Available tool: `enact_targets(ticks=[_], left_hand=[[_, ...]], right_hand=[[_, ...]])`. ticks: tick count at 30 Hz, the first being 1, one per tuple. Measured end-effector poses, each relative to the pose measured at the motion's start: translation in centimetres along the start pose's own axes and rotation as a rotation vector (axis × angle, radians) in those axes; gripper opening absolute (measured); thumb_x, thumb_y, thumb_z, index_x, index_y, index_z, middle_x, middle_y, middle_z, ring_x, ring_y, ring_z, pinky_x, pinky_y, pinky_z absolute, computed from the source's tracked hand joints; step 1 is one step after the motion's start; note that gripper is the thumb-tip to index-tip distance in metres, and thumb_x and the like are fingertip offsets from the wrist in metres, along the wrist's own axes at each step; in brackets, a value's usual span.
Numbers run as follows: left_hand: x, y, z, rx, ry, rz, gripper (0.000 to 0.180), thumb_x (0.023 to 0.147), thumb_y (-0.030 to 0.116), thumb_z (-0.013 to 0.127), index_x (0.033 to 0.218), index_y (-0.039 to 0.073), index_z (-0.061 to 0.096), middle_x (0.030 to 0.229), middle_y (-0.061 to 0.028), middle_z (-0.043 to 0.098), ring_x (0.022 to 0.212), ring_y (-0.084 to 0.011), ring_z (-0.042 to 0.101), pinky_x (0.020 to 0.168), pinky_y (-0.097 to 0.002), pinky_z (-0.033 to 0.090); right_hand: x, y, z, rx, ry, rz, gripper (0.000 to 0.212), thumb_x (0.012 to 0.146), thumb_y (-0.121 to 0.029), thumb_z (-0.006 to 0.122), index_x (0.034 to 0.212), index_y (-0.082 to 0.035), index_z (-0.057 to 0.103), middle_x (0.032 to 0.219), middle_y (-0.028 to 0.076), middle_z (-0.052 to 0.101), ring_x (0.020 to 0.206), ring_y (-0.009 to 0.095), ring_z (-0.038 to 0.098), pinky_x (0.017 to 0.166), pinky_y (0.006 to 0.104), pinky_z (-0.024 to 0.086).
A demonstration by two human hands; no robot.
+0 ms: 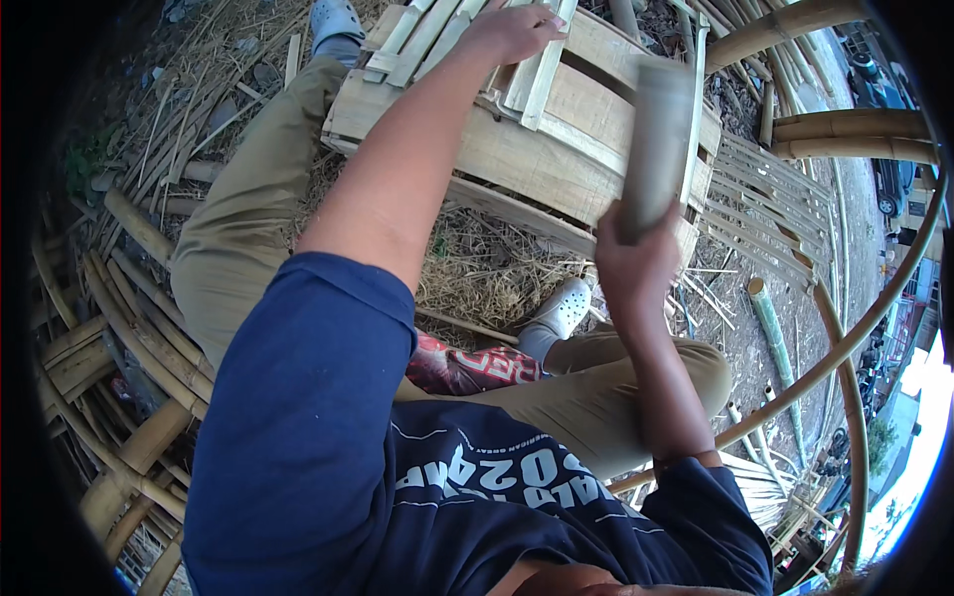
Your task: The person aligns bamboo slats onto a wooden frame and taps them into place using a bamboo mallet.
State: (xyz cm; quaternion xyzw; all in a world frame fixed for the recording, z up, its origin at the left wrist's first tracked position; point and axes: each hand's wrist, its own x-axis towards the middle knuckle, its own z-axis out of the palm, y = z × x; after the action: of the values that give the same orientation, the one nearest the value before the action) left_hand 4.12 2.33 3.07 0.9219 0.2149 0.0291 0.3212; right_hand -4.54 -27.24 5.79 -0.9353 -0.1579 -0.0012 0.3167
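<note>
My right hand (639,260) is wrapped round the lower end of a thick greyish cylindrical club (660,139). The club is raised upright and smeared by motion, so its material cannot be made out. At the top of the view, my left hand (512,36) is closed, its fingertips at the upper end of a pale bamboo slat (542,74). That slat lies across a low wooden platform (517,154) made of planks. More pale slats (422,45) lie side by side left of my left hand. Another narrow slat (693,119) stands along the platform's right side, just beyond the club.
A slatted bamboo panel (765,204) lies right of the platform. A green bamboo pole (773,333) rests on the ground further right. Curved bamboo poles (874,328) arch along the right, and bamboo is piled (129,328) at the left. Straw (477,273) covers the ground between my legs.
</note>
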Motion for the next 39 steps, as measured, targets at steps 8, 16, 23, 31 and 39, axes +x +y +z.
enact_targets(ticks=[8,16,23,31,39], left_hand=[[2.9,-2.1,2.9,-0.139,0.045,0.120,0.051,0.100,0.034,0.058,0.146,0.013,0.061,0.152,-0.0140,0.058,0.142,-0.0308,0.052,0.117,-0.0451,0.041],[3.8,-6.1,3.6,-0.215,0.240,0.571,0.038,0.098,0.040,0.070,0.124,0.013,0.077,0.140,-0.0060,0.068,0.127,-0.0274,0.064,0.110,-0.0425,0.048],[-5.0,-1.9,1.7,0.120,-0.061,0.606,0.032,0.090,0.037,0.082,0.113,0.016,0.082,0.144,-0.0017,0.066,0.148,-0.0232,0.047,0.130,-0.0535,0.023],[-5.1,-3.7,4.2,0.050,-0.062,0.589,0.023,0.088,0.032,0.084,0.106,0.018,0.083,0.134,0.0000,0.073,0.145,-0.0218,0.051,0.131,-0.0580,0.013],[-5.4,-3.6,3.1,0.006,-0.106,0.630,0.023,0.082,0.026,0.089,0.099,0.014,0.082,0.133,-0.0011,0.073,0.145,-0.0255,0.051,0.131,-0.0584,0.013]], right_hand=[[3.4,2.2,-1.8,-0.296,-0.168,-0.205,0.038,0.085,-0.023,0.075,0.109,0.000,0.056,0.081,0.026,0.071,0.077,0.047,0.072,0.070,0.0545,0.057],[5.8,5.3,-1.9,-0.218,-0.123,-0.114,0.037,0.086,-0.024,0.073,0.106,0.002,0.057,0.085,0.027,0.072,0.080,0.046,0.073,0.073,0.0539,0.057],[6.2,4.3,-4.2,-0.152,-0.206,-0.024,0.054,0.086,-0.030,0.074,0.123,0.006,0.059,0.096,0.029,0.073,0.091,0.046,0.073,0.083,0.0521,0.058],[6.0,5.7,-4.4,-0.084,-0.108,-0.126,0.037,0.083,-0.022,0.074,0.105,0.004,0.059,0.084,0.024,0.072,0.077,0.043,0.073,0.071,0.0530,0.059],[6.0,6.1,-4.5,-0.084,-0.106,-0.123,0.037,0.083,-0.024,0.074,0.104,0.003,0.059,0.086,0.024,0.073,0.079,0.043,0.073,0.073,0.0526,0.059]])
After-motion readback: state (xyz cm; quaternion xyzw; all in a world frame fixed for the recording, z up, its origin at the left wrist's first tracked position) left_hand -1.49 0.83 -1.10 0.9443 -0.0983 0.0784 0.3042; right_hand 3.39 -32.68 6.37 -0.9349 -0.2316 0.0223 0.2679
